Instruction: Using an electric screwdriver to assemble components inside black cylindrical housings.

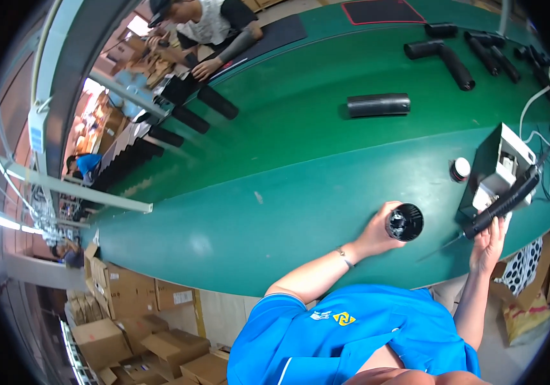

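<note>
My left hand is wrapped round a black cylindrical housing above the green table. Its round open end faces up, and I cannot make out the parts deep inside. In my right hand is a black electric screwdriver, lying slantwise with its thin bit aimed left toward the table. The bit tip is apart from the housing. Just behind the screwdriver stands a grey-white metal box with an open front, which looks like a screw feeder. Beside it sits a small dark pot with a white top.
A black ribbed cylinder lies across the green belt. More black cylinders lie at the far right, and several at the far left. A co-worker works across the table. Cardboard boxes stand at the lower left.
</note>
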Demonstrator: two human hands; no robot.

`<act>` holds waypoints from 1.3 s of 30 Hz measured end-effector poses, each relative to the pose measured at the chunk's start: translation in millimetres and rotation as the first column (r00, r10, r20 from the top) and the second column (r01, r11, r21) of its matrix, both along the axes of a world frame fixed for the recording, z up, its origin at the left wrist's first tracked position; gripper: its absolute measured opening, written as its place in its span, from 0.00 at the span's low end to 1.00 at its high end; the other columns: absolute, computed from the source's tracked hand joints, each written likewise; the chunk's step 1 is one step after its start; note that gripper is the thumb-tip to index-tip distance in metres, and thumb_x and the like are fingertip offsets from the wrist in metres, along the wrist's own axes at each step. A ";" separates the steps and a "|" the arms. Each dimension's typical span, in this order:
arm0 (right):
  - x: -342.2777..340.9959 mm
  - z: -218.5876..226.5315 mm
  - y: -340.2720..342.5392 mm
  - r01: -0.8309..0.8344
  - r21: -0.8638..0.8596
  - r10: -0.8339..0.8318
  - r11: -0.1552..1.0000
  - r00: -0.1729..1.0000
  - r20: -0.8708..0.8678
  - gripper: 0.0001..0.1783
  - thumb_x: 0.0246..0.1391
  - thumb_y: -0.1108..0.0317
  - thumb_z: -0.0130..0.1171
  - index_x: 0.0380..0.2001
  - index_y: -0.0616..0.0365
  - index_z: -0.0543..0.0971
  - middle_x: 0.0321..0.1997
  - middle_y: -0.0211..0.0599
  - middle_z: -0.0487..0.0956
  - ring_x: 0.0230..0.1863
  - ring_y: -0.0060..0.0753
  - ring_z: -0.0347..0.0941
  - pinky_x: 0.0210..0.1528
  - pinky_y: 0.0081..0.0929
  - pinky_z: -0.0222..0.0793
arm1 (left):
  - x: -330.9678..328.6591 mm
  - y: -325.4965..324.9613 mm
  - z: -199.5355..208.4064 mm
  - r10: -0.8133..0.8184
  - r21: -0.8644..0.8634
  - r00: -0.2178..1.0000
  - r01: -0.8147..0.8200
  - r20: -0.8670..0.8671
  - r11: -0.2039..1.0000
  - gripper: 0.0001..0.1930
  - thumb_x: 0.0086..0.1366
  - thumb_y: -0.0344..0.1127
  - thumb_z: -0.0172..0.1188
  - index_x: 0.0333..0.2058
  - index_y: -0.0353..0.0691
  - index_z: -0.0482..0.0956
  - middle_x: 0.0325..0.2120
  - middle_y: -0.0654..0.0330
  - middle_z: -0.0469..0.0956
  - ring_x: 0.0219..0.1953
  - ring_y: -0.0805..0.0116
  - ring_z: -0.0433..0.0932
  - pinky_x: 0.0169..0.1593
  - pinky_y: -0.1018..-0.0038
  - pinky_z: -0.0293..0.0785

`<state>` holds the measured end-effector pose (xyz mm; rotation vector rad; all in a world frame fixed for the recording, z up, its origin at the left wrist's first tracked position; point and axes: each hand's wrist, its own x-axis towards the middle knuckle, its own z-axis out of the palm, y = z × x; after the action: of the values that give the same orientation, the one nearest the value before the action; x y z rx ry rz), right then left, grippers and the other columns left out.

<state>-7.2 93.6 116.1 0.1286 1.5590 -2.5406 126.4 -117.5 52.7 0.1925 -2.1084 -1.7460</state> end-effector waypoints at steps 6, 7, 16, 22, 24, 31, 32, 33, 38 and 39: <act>-15.4 -3.5 12.4 -0.169 -0.077 0.164 0.983 0.984 -0.075 0.21 0.57 0.67 0.47 0.52 0.60 0.60 0.33 0.37 0.69 0.28 0.21 0.65 0.32 0.11 0.62 | -1.2 -0.4 16.1 0.028 0.000 0.999 -0.028 0.032 1.000 0.32 0.40 0.28 0.66 0.47 0.40 0.64 0.40 0.59 0.71 0.40 0.67 0.72 0.47 0.75 0.67; -18.2 -2.7 13.8 -0.238 -0.084 0.228 0.968 0.968 -0.109 0.20 0.57 0.67 0.47 0.51 0.60 0.60 0.32 0.36 0.68 0.28 0.21 0.65 0.32 0.11 0.62 | -1.6 -0.9 17.5 0.029 0.004 0.998 -0.029 0.048 1.000 0.32 0.40 0.28 0.66 0.47 0.39 0.64 0.40 0.59 0.71 0.40 0.67 0.72 0.47 0.75 0.67; -10.7 41.1 -5.5 -0.101 0.194 0.201 0.976 0.767 -0.609 0.17 0.53 0.70 0.50 0.46 0.57 0.62 0.29 0.35 0.67 0.26 0.25 0.64 0.30 0.17 0.61 | -2.5 -2.2 14.2 0.020 0.056 0.995 -0.025 0.095 0.998 0.33 0.39 0.28 0.66 0.47 0.40 0.63 0.40 0.59 0.71 0.40 0.67 0.72 0.46 0.76 0.67; -5.2 26.3 -11.1 -0.059 0.264 0.230 0.963 0.689 -0.687 0.20 0.48 0.69 0.56 0.44 0.55 0.62 0.29 0.35 0.67 0.25 0.27 0.63 0.30 0.21 0.61 | -2.8 -4.7 12.6 -0.003 0.078 0.997 -0.004 0.083 0.997 0.33 0.39 0.28 0.67 0.47 0.40 0.63 0.40 0.59 0.71 0.41 0.67 0.71 0.46 0.76 0.66; -6.0 27.5 -11.0 -0.094 0.213 0.217 0.972 0.696 -0.685 0.22 0.47 0.68 0.57 0.45 0.56 0.62 0.29 0.36 0.67 0.25 0.27 0.63 0.30 0.21 0.61 | -2.3 -5.4 14.4 -0.015 0.086 0.995 0.007 0.098 0.996 0.33 0.39 0.29 0.66 0.47 0.39 0.63 0.41 0.58 0.70 0.41 0.66 0.71 0.47 0.75 0.66; 0.8 66.7 -15.8 -0.194 0.068 0.191 0.979 0.733 -0.654 0.31 0.40 0.63 0.65 0.46 0.57 0.61 0.26 0.35 0.68 0.23 0.26 0.64 0.28 0.21 0.63 | 1.6 -4.1 12.1 0.012 0.033 0.994 -0.016 0.106 0.999 0.34 0.39 0.29 0.67 0.48 0.39 0.62 0.41 0.58 0.70 0.42 0.65 0.71 0.48 0.75 0.66; 1.3 70.2 -15.7 -0.192 0.075 0.194 0.979 0.739 -0.645 0.33 0.39 0.62 0.66 0.47 0.57 0.60 0.25 0.34 0.69 0.22 0.26 0.65 0.27 0.20 0.63 | 3.1 -3.1 10.9 0.030 0.011 0.995 -0.031 0.095 0.999 0.34 0.39 0.28 0.67 0.47 0.39 0.63 0.40 0.60 0.71 0.41 0.67 0.72 0.47 0.75 0.66; -0.6 70.6 -12.2 -0.184 0.076 0.189 0.980 0.742 -0.643 0.33 0.39 0.62 0.66 0.47 0.57 0.60 0.25 0.34 0.69 0.22 0.26 0.65 0.27 0.20 0.63 | 3.3 -1.7 12.1 0.022 0.012 0.995 -0.024 0.097 1.000 0.34 0.39 0.28 0.67 0.47 0.39 0.63 0.40 0.60 0.71 0.41 0.67 0.72 0.47 0.75 0.66; -17.6 58.5 11.1 -0.475 0.095 0.405 0.875 0.611 -0.680 0.41 0.36 0.60 0.69 0.51 0.57 0.56 0.18 0.27 0.71 0.17 0.23 0.66 0.19 0.18 0.63 | -1.7 -0.3 13.7 0.027 0.054 0.992 -0.034 0.125 0.998 0.33 0.39 0.31 0.68 0.47 0.39 0.63 0.40 0.59 0.72 0.41 0.66 0.72 0.47 0.75 0.67; -15.5 59.1 10.1 -0.474 0.034 0.366 0.880 0.631 -0.684 0.40 0.36 0.62 0.68 0.51 0.57 0.58 0.19 0.28 0.71 0.18 0.24 0.66 0.20 0.19 0.64 | -3.3 0.1 15.1 0.017 0.045 0.992 -0.023 0.124 0.999 0.32 0.40 0.32 0.68 0.46 0.39 0.64 0.39 0.59 0.72 0.41 0.66 0.73 0.47 0.74 0.67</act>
<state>-22.8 103.7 175.2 -1.1784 1.3243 -2.3867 123.1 -117.4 67.8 0.3420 -2.1445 -1.8155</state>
